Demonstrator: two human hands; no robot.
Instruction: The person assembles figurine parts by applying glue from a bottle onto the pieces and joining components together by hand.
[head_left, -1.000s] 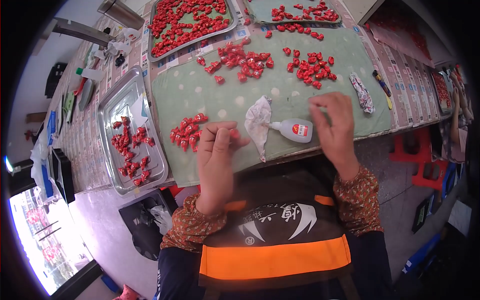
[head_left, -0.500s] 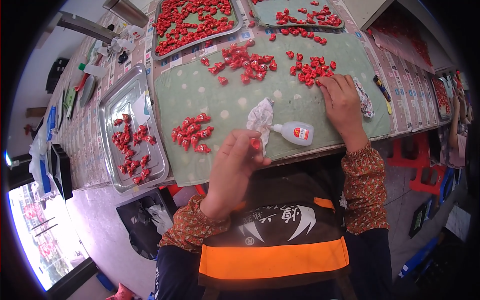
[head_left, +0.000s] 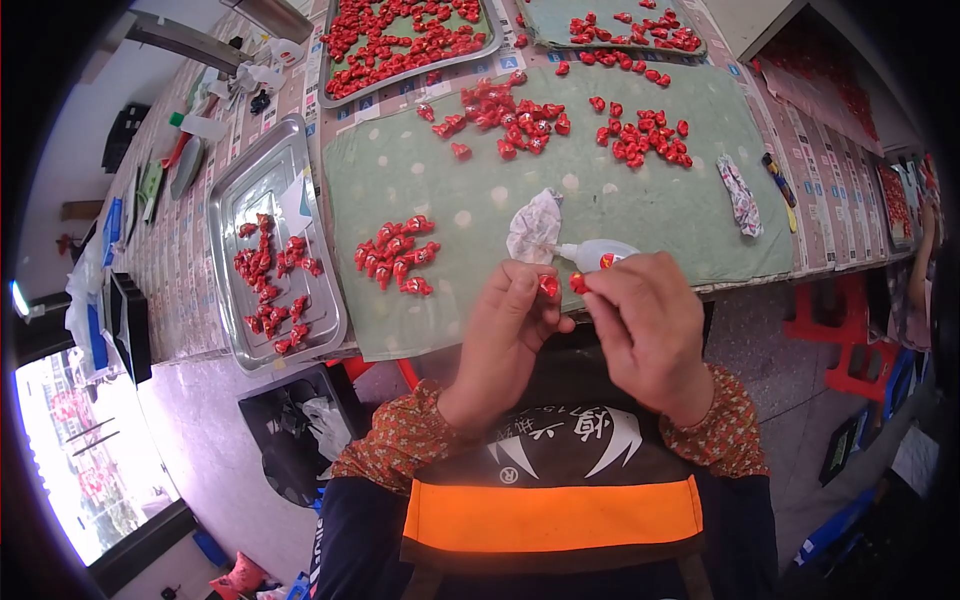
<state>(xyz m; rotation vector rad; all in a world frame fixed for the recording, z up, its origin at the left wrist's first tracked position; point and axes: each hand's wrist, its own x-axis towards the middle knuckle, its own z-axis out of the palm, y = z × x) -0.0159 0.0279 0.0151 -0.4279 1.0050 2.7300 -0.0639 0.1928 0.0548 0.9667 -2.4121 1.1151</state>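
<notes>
My left hand [head_left: 507, 325] pinches a small red figurine piece [head_left: 548, 285] between thumb and fingers, just above the table's front edge. Close beside it, my right hand [head_left: 645, 325] holds another small red piece [head_left: 578, 283] at its fingertips. The two pieces face each other with a small gap between them. Right behind the hands lies a white squeeze bottle [head_left: 598, 252] with a narrow nozzle, partly hidden by my right hand. The nozzle points at a crumpled white cloth [head_left: 535, 225]. These rest on a green dotted cloth [head_left: 460, 305].
Several piles of red pieces lie on the cloth: at left [head_left: 397, 255], back middle [head_left: 505, 118] and right [head_left: 645, 137]. Metal trays hold more, one at left [head_left: 335, 345], one at the back [head_left: 322, 60]. A folded rag [head_left: 740, 195] and a pen-like tool [head_left: 778, 180] lie right.
My right hand has come from the right pile toward my left hand, bringing a red piece with it. My left hand still holds its piece and has shifted slightly right.
</notes>
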